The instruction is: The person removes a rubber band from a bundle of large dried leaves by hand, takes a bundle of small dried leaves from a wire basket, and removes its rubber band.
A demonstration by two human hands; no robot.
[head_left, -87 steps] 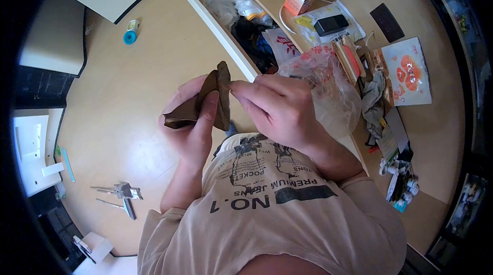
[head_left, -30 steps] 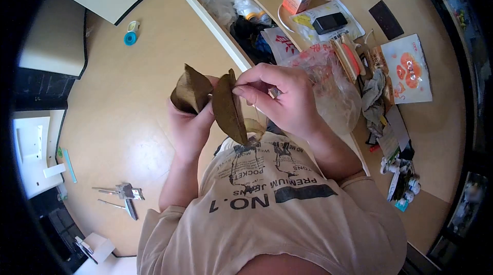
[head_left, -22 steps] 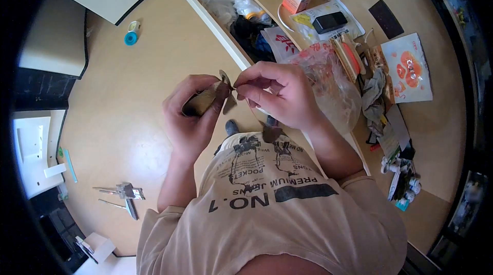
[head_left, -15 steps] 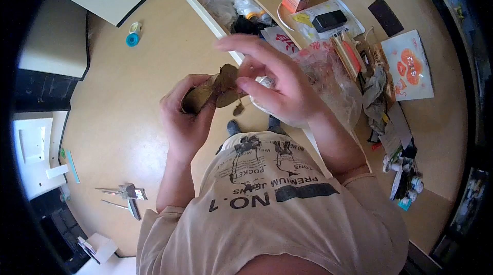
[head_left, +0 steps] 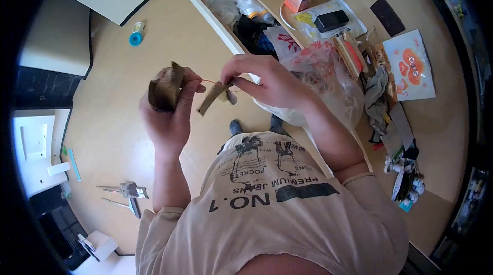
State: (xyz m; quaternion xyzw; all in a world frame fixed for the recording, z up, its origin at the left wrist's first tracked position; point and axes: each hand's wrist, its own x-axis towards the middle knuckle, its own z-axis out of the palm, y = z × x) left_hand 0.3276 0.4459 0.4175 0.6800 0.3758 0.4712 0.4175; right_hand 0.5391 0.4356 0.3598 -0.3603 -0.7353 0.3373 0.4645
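My left hand (head_left: 167,113) is closed around a brown, curled, pouch-like piece (head_left: 167,90), its open end facing me. With thumb and fingertips, my right hand (head_left: 269,80) pinches a smaller brown strip (head_left: 211,99) that hangs down at a slant. A thin orange string (head_left: 207,80) runs between the two hands. Beside the strip dangles a small greyish bit (head_left: 232,97), whose kind I cannot make out. Both hands are raised above the floor in front of my shirt.
An open drawer (head_left: 208,16) holding bags and bottles lies beyond my right hand. A clear plastic bag (head_left: 334,90) bulges beside my right forearm. The desk carries a black box-shaped object (head_left: 332,20) and a white-and-orange packet (head_left: 411,64). A tape-like blue roll (head_left: 135,38) lies on the floor.
My hands have moved apart, the left one leftward. The brown strip now hangs from my right hand, separate from the curled piece, and the orange string shows between them.
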